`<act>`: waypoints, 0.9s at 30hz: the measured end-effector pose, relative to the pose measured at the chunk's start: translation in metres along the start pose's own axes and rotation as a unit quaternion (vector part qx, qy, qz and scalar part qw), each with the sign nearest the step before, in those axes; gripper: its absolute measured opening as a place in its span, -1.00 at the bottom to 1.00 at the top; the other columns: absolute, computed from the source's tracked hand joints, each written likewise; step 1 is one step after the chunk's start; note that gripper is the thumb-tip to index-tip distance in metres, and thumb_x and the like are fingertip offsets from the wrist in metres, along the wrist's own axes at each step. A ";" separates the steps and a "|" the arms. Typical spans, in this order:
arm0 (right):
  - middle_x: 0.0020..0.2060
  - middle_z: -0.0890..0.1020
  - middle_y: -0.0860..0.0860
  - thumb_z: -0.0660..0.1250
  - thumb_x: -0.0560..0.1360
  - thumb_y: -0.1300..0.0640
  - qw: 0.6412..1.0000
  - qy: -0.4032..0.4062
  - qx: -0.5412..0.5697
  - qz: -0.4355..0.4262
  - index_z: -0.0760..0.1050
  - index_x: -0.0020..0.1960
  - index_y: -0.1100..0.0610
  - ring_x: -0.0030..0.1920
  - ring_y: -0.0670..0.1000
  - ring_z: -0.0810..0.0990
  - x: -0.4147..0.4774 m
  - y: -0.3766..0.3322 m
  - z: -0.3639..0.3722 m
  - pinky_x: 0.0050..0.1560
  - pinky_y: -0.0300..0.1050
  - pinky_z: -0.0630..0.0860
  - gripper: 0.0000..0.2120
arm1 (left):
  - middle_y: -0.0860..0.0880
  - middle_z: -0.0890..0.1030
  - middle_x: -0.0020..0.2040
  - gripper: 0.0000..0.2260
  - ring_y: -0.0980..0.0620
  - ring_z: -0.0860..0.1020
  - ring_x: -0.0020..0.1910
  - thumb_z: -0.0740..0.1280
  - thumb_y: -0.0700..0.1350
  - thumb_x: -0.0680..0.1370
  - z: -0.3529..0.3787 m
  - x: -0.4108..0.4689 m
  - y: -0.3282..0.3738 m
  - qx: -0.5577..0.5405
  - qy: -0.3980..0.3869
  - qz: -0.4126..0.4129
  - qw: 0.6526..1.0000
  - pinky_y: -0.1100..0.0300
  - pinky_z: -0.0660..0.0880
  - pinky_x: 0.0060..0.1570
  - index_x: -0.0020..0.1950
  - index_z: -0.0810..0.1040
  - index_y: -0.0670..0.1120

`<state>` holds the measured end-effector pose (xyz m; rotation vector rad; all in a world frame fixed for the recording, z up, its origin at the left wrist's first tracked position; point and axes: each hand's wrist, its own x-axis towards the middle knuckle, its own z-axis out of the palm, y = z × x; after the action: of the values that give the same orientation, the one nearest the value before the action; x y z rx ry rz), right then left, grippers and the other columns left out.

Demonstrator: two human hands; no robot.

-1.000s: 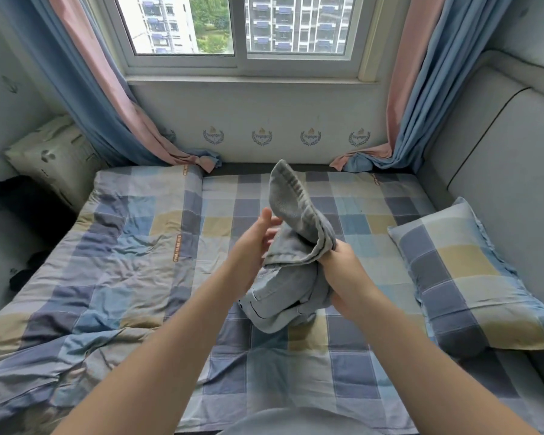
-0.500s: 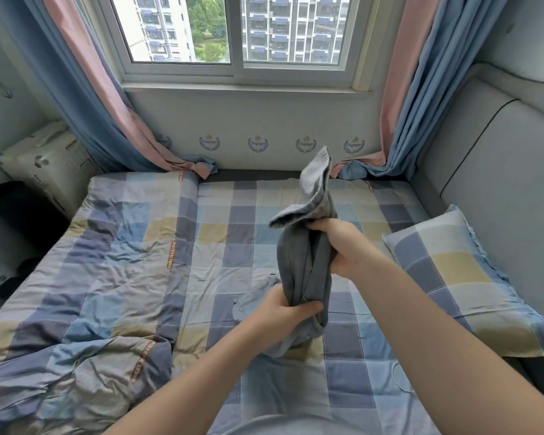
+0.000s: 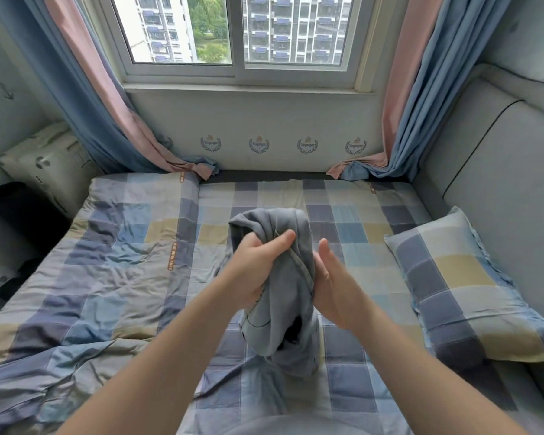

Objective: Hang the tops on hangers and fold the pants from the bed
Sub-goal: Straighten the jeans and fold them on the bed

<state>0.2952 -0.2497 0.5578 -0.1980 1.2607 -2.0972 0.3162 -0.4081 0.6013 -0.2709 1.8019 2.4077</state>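
Note:
A bunched pair of grey-blue pants [image 3: 280,309] hangs upright over the middle of the checked bed [image 3: 352,215], its lower end touching the sheet. My left hand [image 3: 258,268] grips the upper part of the bundle, fingers curled into the cloth and thumb out on top. My right hand [image 3: 330,281] lies flat against the right side of the pants, thumb pointing up, fingers hidden behind the cloth. No hanger or top is in view.
A rumpled checked quilt [image 3: 101,277] covers the left half of the bed. A matching pillow [image 3: 462,284] lies at the right by the grey padded headboard [image 3: 500,189]. Curtains [image 3: 421,105] hang at both sides of the window. Dark items [image 3: 10,211] sit at the left edge.
My left hand moved up from the lower end of the pants to grip the top. My right hand let go of its grip and now lies against the side. The bundle dropped lower.

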 end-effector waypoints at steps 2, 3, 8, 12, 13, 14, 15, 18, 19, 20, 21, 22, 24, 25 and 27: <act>0.28 0.62 -0.04 0.22 0.58 -0.19 0.998 -0.006 -0.054 -0.010 0.39 0.41 0.14 0.33 -0.07 0.54 -0.004 0.008 0.003 0.23 -0.24 0.50 -0.46 | -0.32 0.65 0.10 -0.76 -0.27 0.64 0.12 0.30 -0.19 0.64 0.002 0.004 0.013 -0.017 0.018 0.010 1.000 -0.13 0.58 0.17 0.22 0.57 -0.32; 0.17 0.68 -0.12 0.38 0.53 -0.10 0.995 0.004 -0.104 0.006 0.45 0.31 0.07 0.24 -0.15 0.60 -0.004 0.014 0.002 0.16 -0.30 0.51 -0.58 | -0.30 0.66 0.09 -0.77 -0.26 0.64 0.13 0.30 -0.18 0.64 0.004 0.005 0.019 -0.026 0.021 0.014 0.999 -0.13 0.58 0.18 0.21 0.57 -0.31; 0.15 0.65 -0.15 0.52 0.46 0.00 0.932 0.052 -0.333 0.132 0.55 0.24 -0.06 0.18 -0.12 0.60 0.003 0.049 -0.017 0.24 -0.13 0.53 -0.63 | -0.25 0.68 0.05 -0.77 -0.16 0.67 0.05 0.28 -0.15 0.65 0.015 0.008 0.043 -0.062 -0.001 0.023 0.998 -0.05 0.61 0.13 0.21 0.58 -0.27; 0.09 0.61 -0.11 0.35 0.59 -0.04 0.914 0.132 -0.363 0.124 0.50 0.27 0.01 0.12 -0.05 0.57 0.005 0.058 -0.025 0.19 -0.09 0.49 -0.71 | -0.22 0.68 0.10 -0.76 -0.12 0.67 0.05 0.27 -0.13 0.66 0.013 0.016 0.053 -0.086 0.005 0.045 0.995 -0.01 0.63 0.08 0.21 0.59 -0.24; 0.08 0.62 -0.08 0.32 0.61 -0.03 0.914 0.145 -0.364 0.107 0.51 0.24 0.01 0.14 0.00 0.58 0.006 0.056 -0.026 0.17 -0.08 0.51 -0.76 | -0.19 0.68 0.12 -0.77 -0.11 0.66 0.09 0.28 -0.11 0.66 0.009 0.018 0.053 -0.084 0.003 0.050 0.995 0.00 0.62 0.11 0.22 0.58 -0.21; 0.07 0.63 -0.06 0.31 0.62 -0.02 0.916 0.155 -0.357 0.091 0.54 0.19 0.02 0.15 0.03 0.59 0.007 0.052 -0.026 0.13 -0.09 0.53 -0.80 | -0.16 0.67 0.16 -0.75 -0.10 0.64 0.16 0.29 -0.07 0.65 0.003 0.021 0.050 -0.070 -0.004 0.057 0.996 -0.01 0.60 0.17 0.25 0.56 -0.17; 0.04 0.64 -0.06 0.30 0.62 -0.01 0.922 0.166 -0.343 0.074 0.56 0.12 0.00 0.12 0.04 0.61 0.007 0.047 -0.024 0.05 -0.15 0.55 -0.86 | -0.12 0.66 0.21 -0.69 -0.10 0.62 0.22 0.32 0.00 0.63 -0.002 0.024 0.045 -0.043 -0.008 0.057 0.997 -0.04 0.55 0.23 0.31 0.54 -0.12; -0.06 0.69 -0.02 0.31 0.62 0.03 0.936 0.189 -0.297 0.020 0.59 0.00 0.01 -0.02 -0.02 0.65 0.007 0.025 -0.016 -0.13 -0.31 0.56 -0.90 | -0.04 0.64 0.26 -0.50 -0.08 0.58 0.27 0.35 0.19 0.51 -0.015 0.024 0.024 0.040 -0.026 0.027 0.999 -0.11 0.46 0.35 0.39 0.48 -0.02; -0.05 0.71 0.02 0.32 0.62 0.05 0.942 0.186 -0.280 0.000 0.62 0.02 0.06 -0.01 0.00 0.68 0.007 0.016 -0.013 -0.10 -0.28 0.59 -0.87 | -0.06 0.64 0.26 -0.47 -0.09 0.58 0.27 0.35 0.20 0.51 -0.018 0.022 0.013 0.053 -0.041 0.014 0.998 -0.13 0.46 0.35 0.39 0.49 -0.05; -0.04 0.73 0.05 0.33 0.62 0.07 0.947 0.179 -0.265 -0.023 0.64 0.05 0.11 0.01 0.02 0.69 0.008 0.008 -0.010 -0.03 -0.22 0.62 -0.84 | -0.10 0.63 0.26 -0.46 -0.11 0.59 0.27 0.36 0.18 0.52 -0.020 0.021 0.002 0.060 -0.057 0.002 0.997 -0.13 0.47 0.34 0.39 0.48 -0.08; -0.03 0.74 0.08 0.33 0.62 0.10 0.951 0.173 -0.252 -0.044 0.65 0.07 0.15 0.03 0.03 0.70 0.009 0.000 -0.007 0.01 -0.17 0.63 -0.83 | -0.13 0.63 0.25 -0.47 -0.12 0.60 0.26 0.36 0.16 0.52 -0.020 0.019 -0.008 0.061 -0.070 -0.016 0.996 -0.13 0.49 0.31 0.39 0.48 -0.11; -0.04 0.74 0.11 0.32 0.62 0.12 0.955 0.172 -0.236 -0.058 0.65 0.07 0.18 0.02 0.04 0.71 0.010 -0.007 -0.005 0.03 -0.13 0.63 -0.82 | -0.13 0.65 0.22 -0.47 -0.12 0.61 0.23 0.38 0.13 0.50 -0.020 0.016 -0.018 0.068 -0.081 -0.034 0.994 -0.10 0.52 0.27 0.38 0.49 -0.11; -0.06 0.73 0.17 0.32 0.62 0.14 0.958 0.176 -0.213 -0.073 0.65 0.02 0.22 -0.01 0.07 0.70 0.013 -0.018 -0.002 0.03 -0.06 0.63 -0.82 | -0.06 0.70 0.13 -0.57 -0.05 0.65 0.15 0.45 0.07 0.49 -0.020 0.009 -0.036 0.107 -0.102 -0.060 0.987 0.05 0.59 0.15 0.30 0.54 -0.07; -0.06 0.72 0.18 0.33 0.61 0.13 0.956 0.177 -0.220 -0.080 0.65 0.00 0.23 -0.03 0.08 0.70 0.014 -0.023 0.000 0.03 -0.03 0.62 -0.81 | 0.00 0.71 0.07 -0.68 0.00 0.66 0.11 0.47 -0.01 0.51 -0.020 0.006 -0.044 0.131 -0.113 -0.068 0.983 0.16 0.59 0.06 0.23 0.57 -0.05; -0.04 0.72 0.17 0.35 0.60 0.10 0.947 0.173 -0.254 -0.091 0.65 0.02 0.23 0.01 0.08 0.69 0.015 -0.029 0.002 0.10 0.01 0.61 -0.80 | 0.07 0.72 0.02 -0.77 0.10 0.66 0.06 0.47 -0.19 0.53 -0.019 0.000 -0.059 0.172 -0.131 -0.081 0.973 0.26 0.57 -0.01 0.16 0.60 -0.02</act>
<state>0.2706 -0.2517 0.5800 -0.1779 2.0585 -1.9700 0.3292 -0.4098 0.5410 -0.0572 1.9404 1.8802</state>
